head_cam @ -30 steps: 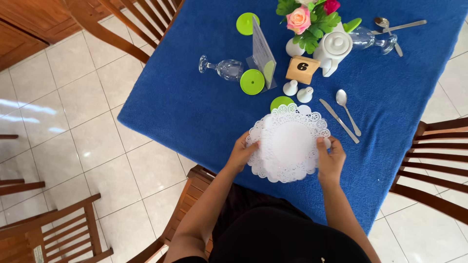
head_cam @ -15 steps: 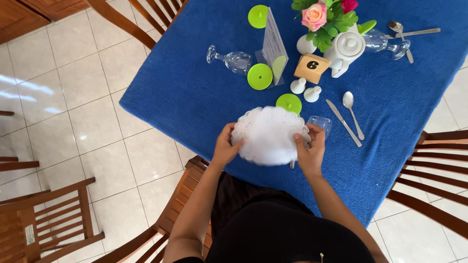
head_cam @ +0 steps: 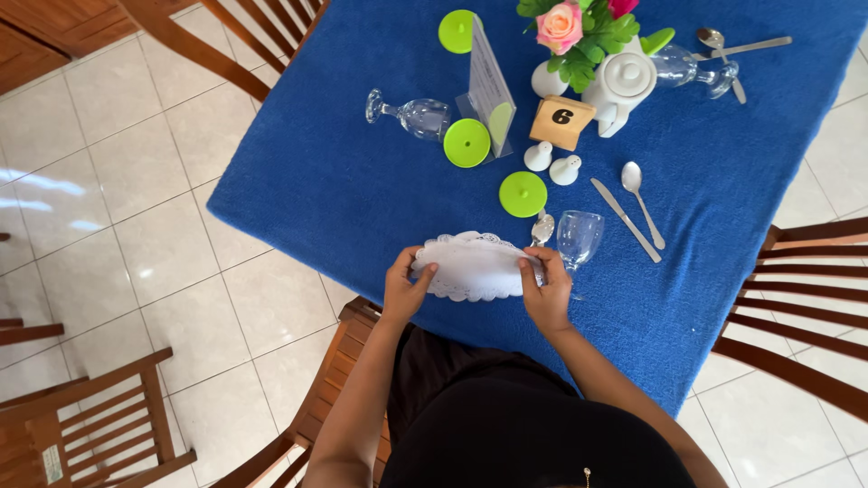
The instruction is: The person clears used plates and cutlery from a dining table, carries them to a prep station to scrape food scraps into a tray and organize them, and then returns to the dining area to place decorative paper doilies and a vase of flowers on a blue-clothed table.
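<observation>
A white lace paper doily [head_cam: 475, 264] is lifted off the blue tablecloth [head_cam: 344, 190] and tilted, so it looks like a flattened oval. My left hand [head_cam: 404, 287] pinches its left edge. My right hand [head_cam: 545, 291] pinches its right edge. Just behind my right hand stands an upright wine glass [head_cam: 579, 238] with a spoon [head_cam: 542, 228] beside it.
Green round coasters [head_cam: 523, 193] [head_cam: 467, 142], a wine glass lying on its side [head_cam: 411, 115], salt and pepper shakers [head_cam: 552, 163], a wooden number block [head_cam: 561, 120], a white teapot [head_cam: 624, 81], flowers [head_cam: 579, 27], a knife [head_cam: 626, 218] and spoon [head_cam: 640, 199]. Wooden chairs [head_cam: 796, 307] surround the table.
The doily lay flat on the cloth a second ago; both hands have lifted it and tipped it up. An upright glass and a spoon that it had covered now show.
</observation>
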